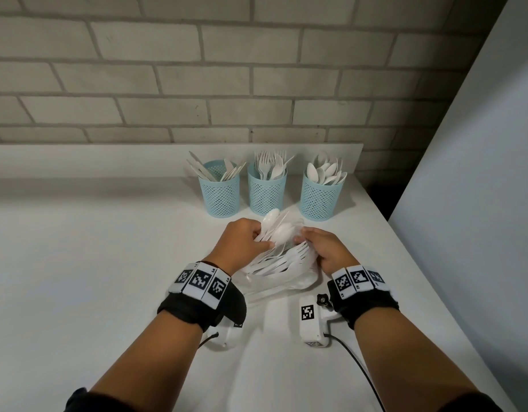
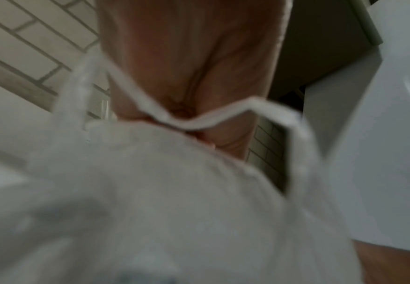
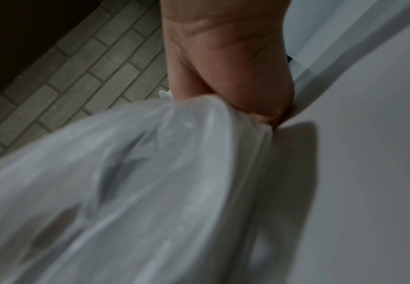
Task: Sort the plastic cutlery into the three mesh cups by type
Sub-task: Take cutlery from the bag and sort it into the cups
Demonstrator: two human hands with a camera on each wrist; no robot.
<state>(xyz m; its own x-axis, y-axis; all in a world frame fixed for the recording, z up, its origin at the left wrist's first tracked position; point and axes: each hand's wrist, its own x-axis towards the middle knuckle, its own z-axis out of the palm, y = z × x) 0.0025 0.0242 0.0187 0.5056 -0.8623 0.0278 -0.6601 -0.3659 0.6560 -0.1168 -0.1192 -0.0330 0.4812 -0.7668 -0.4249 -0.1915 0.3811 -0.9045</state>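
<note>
White table [image 1: 78, 263], three cups [image 1: 265, 188], brick wall [image 1: 167, 69]

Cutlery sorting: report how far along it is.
Partly done. The left cup holds knives, the middle cup forks, the right cup spoons. In hand: the left hand grips a few spoons, while the right hand holds the clear plastic bag. Left: the forks and other pieces inside that bag need sorting.
</note>
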